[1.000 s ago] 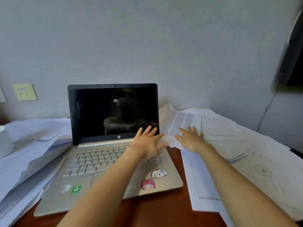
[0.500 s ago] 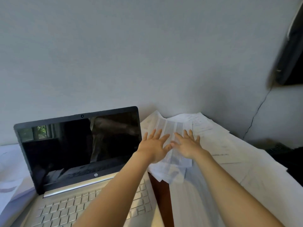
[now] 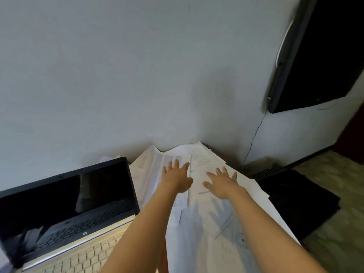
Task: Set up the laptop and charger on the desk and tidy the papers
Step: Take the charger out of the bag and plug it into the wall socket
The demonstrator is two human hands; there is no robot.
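The loose papers [image 3: 206, 219] are lying in an overlapping spread across the right side of the desk, running back to the wall [image 3: 137, 75], with the far sheets fanning out just beside the laptop's raised screen. Both hands are reaching over this spread. The left hand [image 3: 176, 179] is hovering or resting, which one I cannot tell, over a printed sheet with grey columns [image 3: 157, 164], fingers splayed and palm down. The right hand [image 3: 222, 183] is doing the same just beside it over a plainer white page, fingers also splayed, gripping nothing. Their shadows are falling on the sheets nearer the person.

The laptop [image 3: 65, 209] is sitting open at the left with its screen dark, its pale keyboard partly crossed by the left forearm. No charger is showing anywhere in view.

Judging from this, the paper-tidying step is in hand and only beginning, since the sheets are lying scattered. The next move is probably calling for both palms to press down and draw the far sheets inward into one pile, without sliding pages off the right edge toward the dark cloth [image 3: 295, 198] on the floor.
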